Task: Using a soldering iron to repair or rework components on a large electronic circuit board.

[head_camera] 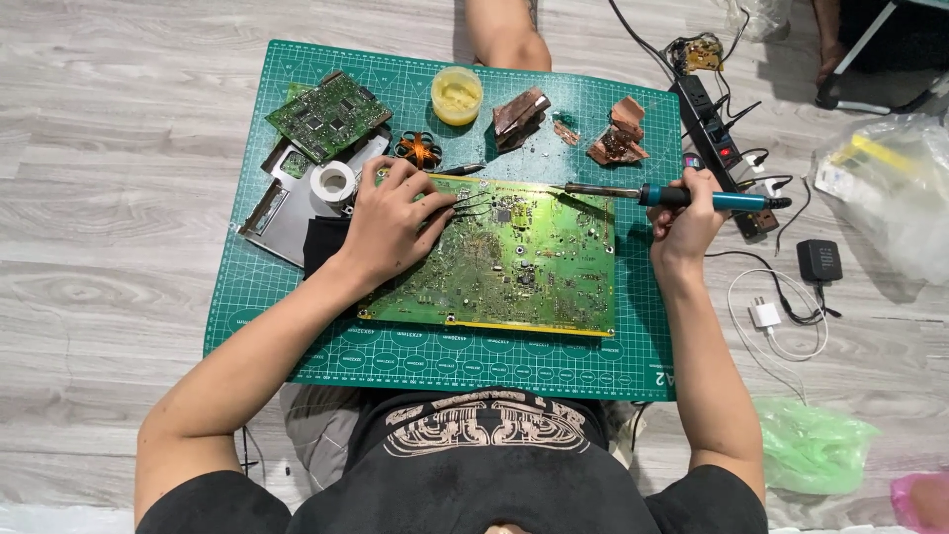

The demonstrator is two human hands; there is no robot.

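Observation:
A large green circuit board (514, 262) lies on a green cutting mat (297, 336) on the floor. My left hand (390, 222) rests on the board's left edge and pinches black tweezers (473, 203) whose tips point right over the board. My right hand (687, 218) grips a blue soldering iron (682, 197) beside the board's right edge. Its metal tip reaches left to the board's top edge.
On the mat's far side lie a smaller green board (328, 114), a solder roll (333, 182), a yellow flux tub (457, 95), an orange coil (419, 149) and copper scraps (618, 138). A black power strip (714, 133), chargers and plastic bags (885, 188) sit right.

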